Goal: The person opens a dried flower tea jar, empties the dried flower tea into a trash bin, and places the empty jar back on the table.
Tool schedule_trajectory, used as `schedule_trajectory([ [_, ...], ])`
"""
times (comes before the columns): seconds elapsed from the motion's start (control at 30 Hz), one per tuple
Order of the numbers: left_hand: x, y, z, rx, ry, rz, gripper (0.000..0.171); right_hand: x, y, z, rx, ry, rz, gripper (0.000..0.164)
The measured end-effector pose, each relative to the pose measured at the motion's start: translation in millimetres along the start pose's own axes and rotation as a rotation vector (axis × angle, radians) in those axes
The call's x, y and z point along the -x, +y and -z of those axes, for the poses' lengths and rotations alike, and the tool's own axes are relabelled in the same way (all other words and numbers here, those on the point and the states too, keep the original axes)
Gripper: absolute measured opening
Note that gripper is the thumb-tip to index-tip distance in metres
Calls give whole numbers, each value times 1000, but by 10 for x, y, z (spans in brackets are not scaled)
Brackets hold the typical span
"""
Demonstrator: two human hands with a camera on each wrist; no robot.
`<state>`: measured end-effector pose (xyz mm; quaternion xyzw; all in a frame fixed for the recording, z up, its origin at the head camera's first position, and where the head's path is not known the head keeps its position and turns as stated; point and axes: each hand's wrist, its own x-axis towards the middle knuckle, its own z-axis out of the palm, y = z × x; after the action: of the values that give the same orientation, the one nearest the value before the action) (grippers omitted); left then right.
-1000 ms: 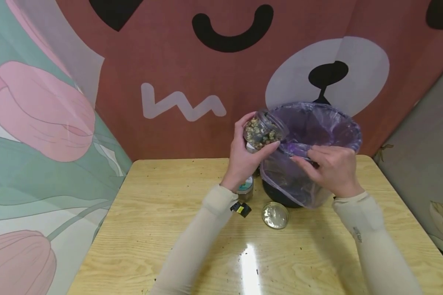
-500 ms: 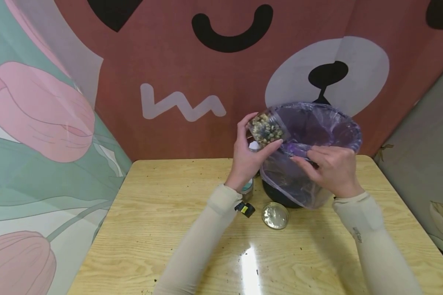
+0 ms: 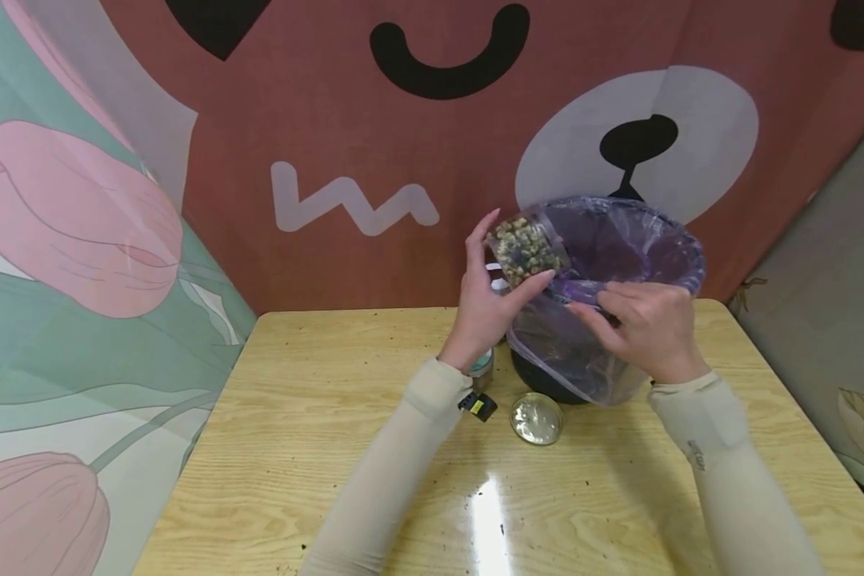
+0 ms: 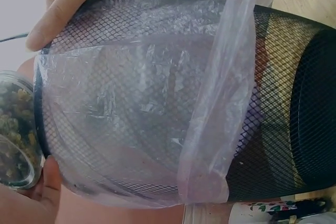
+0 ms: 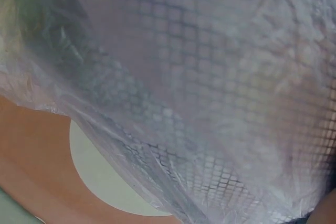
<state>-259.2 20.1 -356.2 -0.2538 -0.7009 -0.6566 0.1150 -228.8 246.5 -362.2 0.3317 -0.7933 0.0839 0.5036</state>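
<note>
My left hand (image 3: 484, 312) grips a clear jar (image 3: 522, 246) filled with small pale dried flower buds. The jar lies tilted, its mouth turned toward the opening of a black mesh waste bin (image 4: 278, 98). A translucent purple bin bag (image 3: 622, 228) lines the bin and folds down over its outside. With curled fingers, my right hand (image 3: 648, 328) holds the bag-covered rim at the near side. In the left wrist view, the jar is at the left edge beside the rim. Bag and mesh fill most of the right wrist view.
On the wooden table (image 3: 331, 448), a round clear lid (image 3: 537, 419) lies in front of the bin. Another lidded jar (image 3: 481, 370) stands partly hidden behind the left wrist. A printed cloth (image 3: 331, 96) hangs behind the table. Small dark crumbs dot the tabletop.
My left hand has moved slightly right and turned the jar further, tipping its mouth down toward the bin. The right hand stays at the rim.
</note>
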Motion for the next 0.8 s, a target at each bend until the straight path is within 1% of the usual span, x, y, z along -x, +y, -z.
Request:
schedule_trajectory([
  [0.2,-4,3,-25,-37,4,-24,89,-2,-3,2,-2,-8,-1,66],
  [0.4,1,-7,-44,-63,9,-45,92,-3,5,3,-6,-13,-2,66],
  [0.53,-4,-29,-42,-62,18,-40,94,-1,8,1,-3,-14,6,66],
  [0.8,-8,-39,-46,-67,10,-22,97,6,16,-4,0,-15,5,67],
])
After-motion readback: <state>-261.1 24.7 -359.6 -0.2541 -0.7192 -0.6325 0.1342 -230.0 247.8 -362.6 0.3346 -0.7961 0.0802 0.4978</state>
